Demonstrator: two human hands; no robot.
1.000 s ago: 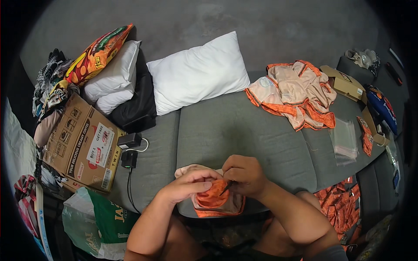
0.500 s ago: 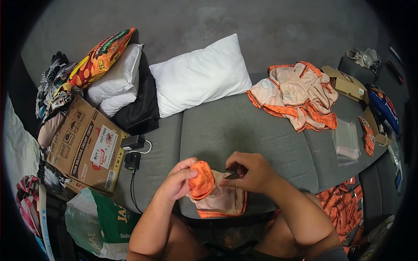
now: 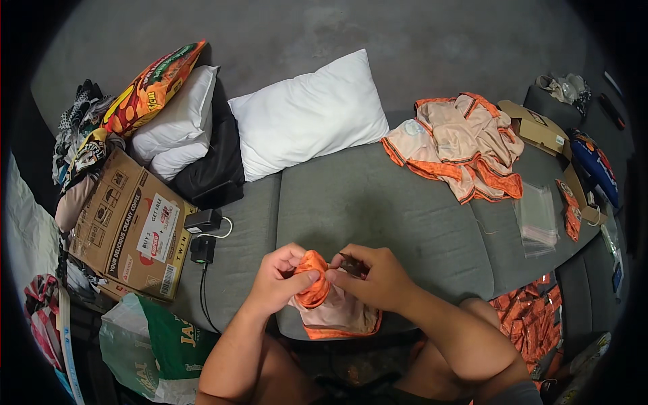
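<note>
My left hand (image 3: 271, 282) is closed on the bunched orange end of a small beige garment piece (image 3: 331, 318) with orange edging, which hangs over the sofa's front edge above my lap. My right hand (image 3: 381, 278) is right beside it, its fingertips at the orange cloth. Within the right fingers sits a small dark tool, seemingly thread snips (image 3: 354, 265), mostly covered by the hand. Farther off to the right lies a crumpled beige garment (image 3: 459, 138) with the same orange trim.
A white pillow (image 3: 307, 115) leans at the back of the grey sofa (image 3: 378, 202). To the left stand a cardboard box (image 3: 128, 226), black adapters (image 3: 202, 221) and a green bag (image 3: 172, 337). Clear plastic sleeves (image 3: 536, 219) and several orange packets (image 3: 530, 317) are on the right.
My right hand has moved left to the orange cloth, and the dark tool's tips are now less visible. The left thumb has shifted across the cloth, which is more bunched.
</note>
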